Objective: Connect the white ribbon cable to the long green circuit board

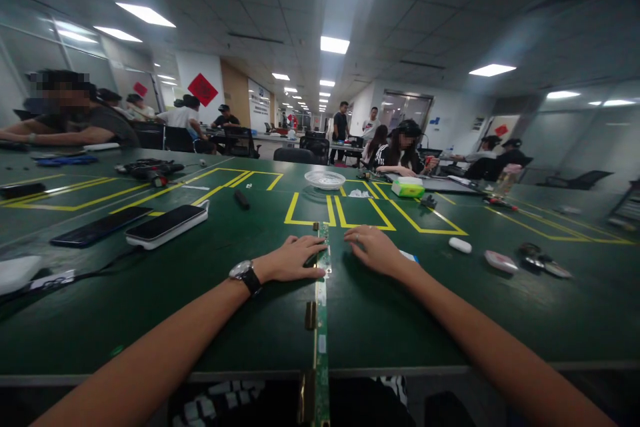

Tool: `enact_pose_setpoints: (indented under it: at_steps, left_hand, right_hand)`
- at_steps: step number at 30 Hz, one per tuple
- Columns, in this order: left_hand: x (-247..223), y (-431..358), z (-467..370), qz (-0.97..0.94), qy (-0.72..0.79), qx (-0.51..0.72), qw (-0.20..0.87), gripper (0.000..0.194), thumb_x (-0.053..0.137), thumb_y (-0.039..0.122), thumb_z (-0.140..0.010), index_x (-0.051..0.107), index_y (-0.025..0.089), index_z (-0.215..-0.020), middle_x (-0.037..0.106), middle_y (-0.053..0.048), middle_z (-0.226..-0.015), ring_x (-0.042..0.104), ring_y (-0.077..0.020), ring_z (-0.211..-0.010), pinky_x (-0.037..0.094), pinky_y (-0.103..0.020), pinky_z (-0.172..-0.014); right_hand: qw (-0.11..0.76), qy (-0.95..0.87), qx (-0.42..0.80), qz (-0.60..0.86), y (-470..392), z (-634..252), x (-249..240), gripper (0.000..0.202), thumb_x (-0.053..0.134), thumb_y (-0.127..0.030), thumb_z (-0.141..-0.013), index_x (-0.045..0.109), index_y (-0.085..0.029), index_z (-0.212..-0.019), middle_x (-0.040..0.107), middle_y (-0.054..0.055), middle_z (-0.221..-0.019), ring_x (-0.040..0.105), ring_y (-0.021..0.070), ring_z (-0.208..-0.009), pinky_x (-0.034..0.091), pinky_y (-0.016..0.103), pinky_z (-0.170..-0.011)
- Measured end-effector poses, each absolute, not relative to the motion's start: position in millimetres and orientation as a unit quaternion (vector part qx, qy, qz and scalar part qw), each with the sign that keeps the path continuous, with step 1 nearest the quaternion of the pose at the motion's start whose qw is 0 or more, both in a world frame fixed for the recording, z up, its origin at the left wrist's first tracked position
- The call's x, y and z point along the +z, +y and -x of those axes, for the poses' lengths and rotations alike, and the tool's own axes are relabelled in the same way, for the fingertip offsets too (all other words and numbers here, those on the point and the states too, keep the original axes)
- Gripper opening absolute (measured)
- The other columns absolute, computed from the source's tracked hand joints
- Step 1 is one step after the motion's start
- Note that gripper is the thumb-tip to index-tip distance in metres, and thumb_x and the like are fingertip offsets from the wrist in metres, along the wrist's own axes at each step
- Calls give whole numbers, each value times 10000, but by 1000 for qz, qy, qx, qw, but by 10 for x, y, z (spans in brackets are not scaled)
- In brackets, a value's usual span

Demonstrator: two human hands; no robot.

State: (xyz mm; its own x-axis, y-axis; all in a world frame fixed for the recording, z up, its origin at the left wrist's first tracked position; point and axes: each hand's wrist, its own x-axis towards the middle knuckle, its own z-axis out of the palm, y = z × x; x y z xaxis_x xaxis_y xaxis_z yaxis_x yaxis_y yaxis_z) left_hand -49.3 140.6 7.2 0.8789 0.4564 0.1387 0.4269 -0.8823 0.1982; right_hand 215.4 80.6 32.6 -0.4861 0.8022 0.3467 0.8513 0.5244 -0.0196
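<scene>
A long, narrow green circuit board (pixel 323 320) runs lengthwise away from me, its near end reaching past the table's front edge. Brown-gold flexible tabs (pixel 311 315) stick out along its left side. My left hand (pixel 295 257), below a wristwatch (pixel 245 273), rests with fingers stretched out and apart, fingertips and thumb touching the far part of the board. Just right of the board, my right hand (pixel 373 248) lies on the table with loosely bent, parted fingers, holding nothing. A small white-and-blue item (pixel 410 256) is partly hidden behind the right wrist.
Yellow tape outlines (pixel 367 225) mark the green table (pixel 240 333). Ahead stand a clear round dish (pixel 325 179) and a green tissue pack (pixel 407 187). Phones (pixel 167 223) lie left; a white case (pixel 460 245) and small items lie right. Several people sit around.
</scene>
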Motion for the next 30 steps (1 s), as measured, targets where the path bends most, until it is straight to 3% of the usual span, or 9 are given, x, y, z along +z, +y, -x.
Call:
enact_pose_setpoints:
  at_steps: [3,7,16,30]
  left_hand:
    - [70,1407,489,-963,245,90,72,726,365,710,-936,336,259,-1504,296,-111,-1577,296,-336,-1414,247,-508,-1085]
    - [43,1415,483,-957,267,93,62,726,333,707,-944,338,245,-1504,292,-120,-1577,301,-346,-1410,248,-524,-1083]
    - [13,1398,468,-955,272,94,74,726,314,699,-954,294,247,-1521,238,-127,-1597,238,-331,-1447,213,-541,-1108]
    - [48,1355,441,-954,279,70,86,746,292,707,-955,290,222,-1522,207,-142,-1603,197,-331,-1464,197,-556,-1118]
  right_hand:
    - [123,-794,-99,587,957,-2470,255,310,474,-143,-919,714,-118,-1113,646,165,-1220,595,269,-1108,420,383,-979]
    - [98,-804,-78,581,984,-2587,185,314,478,-122,-918,717,-125,-1120,678,144,-1153,616,253,-1069,442,345,-955]
    - [186,-844,-25,502,936,-2034,79,218,553,-188,-914,743,-178,-1019,689,94,-1006,610,215,-974,448,320,-891]
    - [194,-828,-30,525,950,-1860,42,179,579,-194,-909,745,-178,-972,689,80,-982,608,199,-951,431,294,-864]
